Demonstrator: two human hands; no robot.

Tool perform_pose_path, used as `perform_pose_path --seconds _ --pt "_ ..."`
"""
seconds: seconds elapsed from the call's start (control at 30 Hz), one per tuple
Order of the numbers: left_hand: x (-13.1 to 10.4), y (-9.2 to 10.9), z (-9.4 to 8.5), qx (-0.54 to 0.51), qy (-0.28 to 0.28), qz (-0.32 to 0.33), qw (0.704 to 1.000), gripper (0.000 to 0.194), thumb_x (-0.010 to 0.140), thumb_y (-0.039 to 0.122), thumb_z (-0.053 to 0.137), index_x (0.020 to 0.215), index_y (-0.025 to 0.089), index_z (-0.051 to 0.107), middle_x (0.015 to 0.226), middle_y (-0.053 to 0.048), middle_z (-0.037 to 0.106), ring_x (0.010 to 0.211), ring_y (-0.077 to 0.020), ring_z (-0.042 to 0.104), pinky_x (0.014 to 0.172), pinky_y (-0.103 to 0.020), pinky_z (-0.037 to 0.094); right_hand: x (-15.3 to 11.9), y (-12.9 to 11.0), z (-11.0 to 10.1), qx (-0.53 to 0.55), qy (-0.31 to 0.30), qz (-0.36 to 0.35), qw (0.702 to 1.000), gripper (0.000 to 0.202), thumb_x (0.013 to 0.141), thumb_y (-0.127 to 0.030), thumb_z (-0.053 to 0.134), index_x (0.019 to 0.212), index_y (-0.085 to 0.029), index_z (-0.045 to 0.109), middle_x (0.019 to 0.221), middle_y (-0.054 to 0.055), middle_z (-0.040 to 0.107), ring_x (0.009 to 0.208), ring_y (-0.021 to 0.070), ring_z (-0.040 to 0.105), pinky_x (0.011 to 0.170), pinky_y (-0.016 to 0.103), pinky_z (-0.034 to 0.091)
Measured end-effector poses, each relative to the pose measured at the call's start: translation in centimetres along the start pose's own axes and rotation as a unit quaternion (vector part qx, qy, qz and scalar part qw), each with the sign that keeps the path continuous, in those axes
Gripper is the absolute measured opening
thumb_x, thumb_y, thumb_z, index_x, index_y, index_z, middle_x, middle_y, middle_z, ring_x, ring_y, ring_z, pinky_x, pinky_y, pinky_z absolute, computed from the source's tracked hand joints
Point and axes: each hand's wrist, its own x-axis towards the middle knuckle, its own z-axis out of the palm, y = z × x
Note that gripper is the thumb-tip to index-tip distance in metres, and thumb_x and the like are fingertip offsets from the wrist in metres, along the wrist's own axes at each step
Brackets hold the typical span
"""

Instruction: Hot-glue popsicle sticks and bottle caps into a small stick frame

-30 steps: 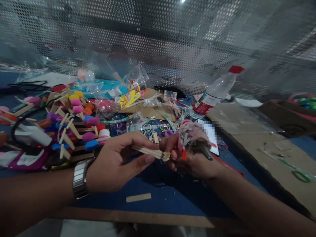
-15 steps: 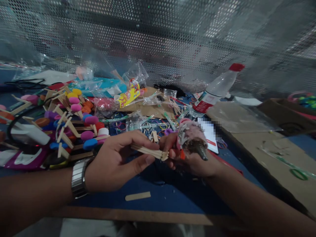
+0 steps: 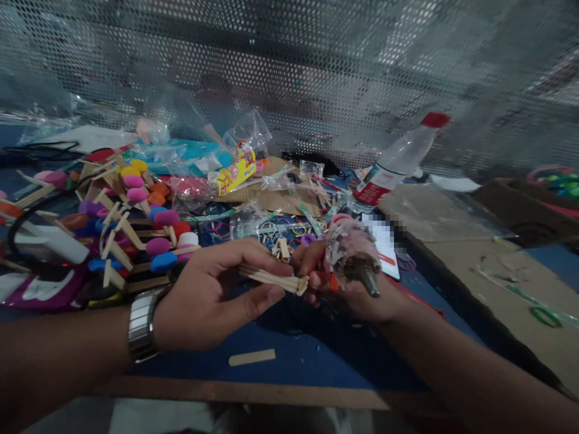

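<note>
Around center frame, left hand (image 3: 199,301) pinches a bundle of wooden sticks (image 3: 274,278) between thumb and fingers. Right hand (image 3: 350,304) is wrapped round what looks like a pink glue gun (image 3: 355,247), nozzle angled down; its fingertips sit at the bundle's right end, contact unclear. Sticks already stacked together; whether glued, can't tell. One loose stick (image 3: 252,357) at lower center, not joined to anything. Jointed stick pieces with colored discs (image 3: 158,246) at left look further along. Blue tabletop (image 3: 316,364), cluttered; bottle (image 3: 380,175) upper right, tilted in view. Perforated panel (image 3: 271,72) across top, dim room.
</note>
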Motion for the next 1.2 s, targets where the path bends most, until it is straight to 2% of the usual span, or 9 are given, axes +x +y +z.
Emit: perform_pose_path --seconds 0.1,0.23,0.57,0.73,0.93,1.2 --pt "0.01 -0.01 -0.03 0.006 0.000 0.010 1.000 0.014 0.083 0.009 0.073 0.096 0.014 0.074 0.090 -0.007 0.073 0.079 -0.0128 0.070 0.065 -0.017 0.055 -0.01 0.03 0.00 0.002 0.000 0.001 1.000 0.022 0.078 -0.032 0.084 0.081 -0.017 0.068 0.070 0.001 0.067 0.055 0.0094 0.061 0.050 0.020 0.050" --pt "0.01 -0.02 -0.05 0.015 0.000 0.012 1.000 0.012 0.083 0.011 0.074 0.095 0.015 0.075 0.088 -0.007 0.073 0.076 -0.0126 0.069 0.065 -0.018 0.055 0.02 0.00 0.07 -0.012 -0.001 -0.017 1.000 0.023 0.073 -0.030 0.087 0.074 -0.017 0.068 0.064 -0.001 0.064 0.055 0.0097 0.060 0.052 0.021 0.050" --pt "-0.02 -0.13 -0.12 0.019 -0.003 0.019 1.000 0.014 0.082 0.010 0.075 0.096 0.016 0.075 0.087 -0.006 0.072 0.075 -0.0129 0.068 0.064 -0.020 0.055 -0.09 0.05 -0.02 -0.018 -0.005 -0.011 1.000 0.023 0.074 -0.031 0.086 0.074 -0.018 0.067 0.071 0.000 0.066 0.059 0.0099 0.060 0.055 0.023 0.052" --pt "0.00 -0.07 -0.16 0.021 -0.007 0.027 0.999 0.014 0.081 0.009 0.075 0.093 0.016 0.074 0.087 -0.006 0.072 0.075 -0.0129 0.069 0.064 -0.020 0.054 -0.01 -0.01 0.16 -0.026 0.004 -0.038 0.999 0.022 0.073 -0.028 0.087 0.074 -0.019 0.067 0.076 0.000 0.066 0.060 0.0092 0.060 0.055 0.022 0.053" --pt "0.08 -0.09 -0.18 0.026 -0.008 0.033 0.999 0.013 0.081 0.009 0.075 0.092 0.016 0.074 0.086 -0.006 0.072 0.073 -0.0135 0.068 0.062 -0.021 0.055 -0.02 0.14 -0.05 -0.046 0.007 -0.054 0.997 0.020 0.078 -0.030 0.083 0.081 -0.018 0.068 0.075 0.000 0.064 0.056 0.0089 0.060 0.048 0.020 0.051" --pt "0.06 0.02 -0.27 0.020 -0.019 0.016 0.999 0.014 0.082 0.010 0.075 0.094 0.017 0.075 0.089 -0.006 0.073 0.076 -0.0136 0.070 0.062 -0.020 0.055 -0.14 -0.08 -0.13 -0.058 0.008 -0.040 0.997 0.018 0.081 -0.031 0.080 0.082 -0.020 0.066 0.075 -0.002 0.064 0.057 0.0092 0.061 0.053 0.022 0.052"
